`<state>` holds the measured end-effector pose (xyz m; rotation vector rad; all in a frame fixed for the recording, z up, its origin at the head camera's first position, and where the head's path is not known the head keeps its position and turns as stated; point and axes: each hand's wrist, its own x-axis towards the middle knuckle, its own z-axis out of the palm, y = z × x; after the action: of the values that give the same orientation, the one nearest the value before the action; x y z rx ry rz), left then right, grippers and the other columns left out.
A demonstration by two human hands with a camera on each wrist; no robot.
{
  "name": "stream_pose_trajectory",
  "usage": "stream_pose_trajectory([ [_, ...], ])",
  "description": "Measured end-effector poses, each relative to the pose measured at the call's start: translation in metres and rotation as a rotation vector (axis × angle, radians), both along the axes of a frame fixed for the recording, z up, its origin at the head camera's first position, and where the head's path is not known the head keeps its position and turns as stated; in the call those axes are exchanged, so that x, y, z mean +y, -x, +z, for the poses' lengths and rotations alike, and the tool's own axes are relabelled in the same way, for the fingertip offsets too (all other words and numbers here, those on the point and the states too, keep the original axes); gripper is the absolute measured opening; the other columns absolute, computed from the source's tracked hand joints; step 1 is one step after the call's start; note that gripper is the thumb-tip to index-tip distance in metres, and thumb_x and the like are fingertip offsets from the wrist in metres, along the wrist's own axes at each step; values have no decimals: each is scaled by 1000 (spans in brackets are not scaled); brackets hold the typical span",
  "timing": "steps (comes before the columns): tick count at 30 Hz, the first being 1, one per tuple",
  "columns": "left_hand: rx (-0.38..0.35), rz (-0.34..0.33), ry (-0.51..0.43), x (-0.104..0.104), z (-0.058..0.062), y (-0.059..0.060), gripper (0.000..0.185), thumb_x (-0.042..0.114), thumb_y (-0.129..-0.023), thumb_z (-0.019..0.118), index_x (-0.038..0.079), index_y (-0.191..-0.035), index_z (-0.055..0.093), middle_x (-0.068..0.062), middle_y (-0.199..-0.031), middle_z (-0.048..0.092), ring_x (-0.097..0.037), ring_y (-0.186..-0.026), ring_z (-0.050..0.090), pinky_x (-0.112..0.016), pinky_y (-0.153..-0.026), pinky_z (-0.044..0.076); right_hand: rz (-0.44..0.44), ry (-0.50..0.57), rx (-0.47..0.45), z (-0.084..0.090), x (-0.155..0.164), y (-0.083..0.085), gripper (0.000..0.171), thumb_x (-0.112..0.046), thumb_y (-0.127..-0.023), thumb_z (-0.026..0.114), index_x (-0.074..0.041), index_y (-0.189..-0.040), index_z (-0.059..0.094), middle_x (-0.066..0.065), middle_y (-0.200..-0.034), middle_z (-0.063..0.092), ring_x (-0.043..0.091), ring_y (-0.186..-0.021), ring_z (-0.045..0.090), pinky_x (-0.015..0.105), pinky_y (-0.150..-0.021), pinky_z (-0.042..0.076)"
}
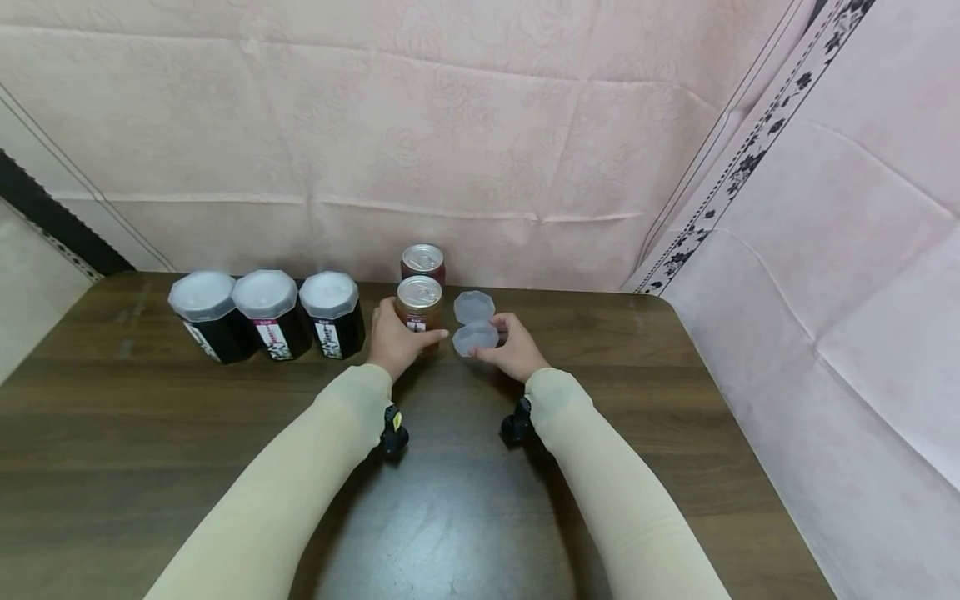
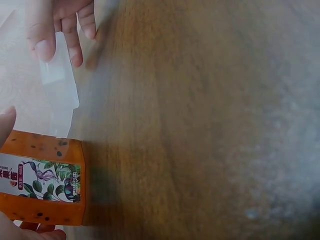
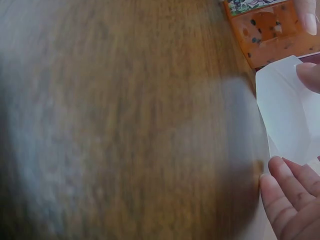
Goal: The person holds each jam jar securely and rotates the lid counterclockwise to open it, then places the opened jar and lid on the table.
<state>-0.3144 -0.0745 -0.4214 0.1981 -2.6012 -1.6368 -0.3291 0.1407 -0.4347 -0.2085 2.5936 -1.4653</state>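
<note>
A clear jar (image 1: 419,293) of orange contents with dark seeds, topped by a silvery pull-tab lid, stands upright on the table. My left hand (image 1: 399,340) grips it, thumb across the near side and fingers on the far side. The left wrist view shows the printed label (image 2: 45,179) on its side. Just right of the jar, my right hand (image 1: 517,348) pinches a translucent eight-sided plastic cap (image 1: 476,338) between thumb and fingers. Behind that lies a second plastic cap (image 1: 473,306). Directly behind the held jar stands another pull-tab jar (image 1: 423,259), darker red and partly hidden.
Three dark jars with white eight-sided caps stand in a row at the left: an outer one (image 1: 206,300), a middle one (image 1: 267,298) and the nearest one (image 1: 331,298). A pale cloth (image 1: 420,133) hangs along the back edge of the brown wooden table (image 1: 435,517).
</note>
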Motion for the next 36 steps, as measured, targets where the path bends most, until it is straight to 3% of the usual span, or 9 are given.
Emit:
stream_pose_trajectory([
  [9,3,-12,18,-1,-2,-2,104,33,-73,85,5,-148,20,-20,-144,32,-34,-133,34,-51,-112,29,31,-79,-9,4,1,-1,64,-23,-81,78,-7,-132,44,11,-127,52,26,-114,49,41,-100,43],
  [23,-2,-16,13,-1,0,-7,101,33,-75,83,6,-149,20,-20,-145,30,-34,-134,33,-52,-112,29,90,-141,22,5,0,0,65,-17,-81,75,-2,-136,43,15,-130,51,28,-111,52,42,-97,45],
  [36,-2,-19,22,0,6,-10,100,33,-76,82,7,-149,19,-20,-146,28,-35,-134,33,-52,-113,28,96,-301,73,1,0,2,69,-29,-79,75,-7,-138,46,13,-134,49,28,-118,43,44,-98,44],
])
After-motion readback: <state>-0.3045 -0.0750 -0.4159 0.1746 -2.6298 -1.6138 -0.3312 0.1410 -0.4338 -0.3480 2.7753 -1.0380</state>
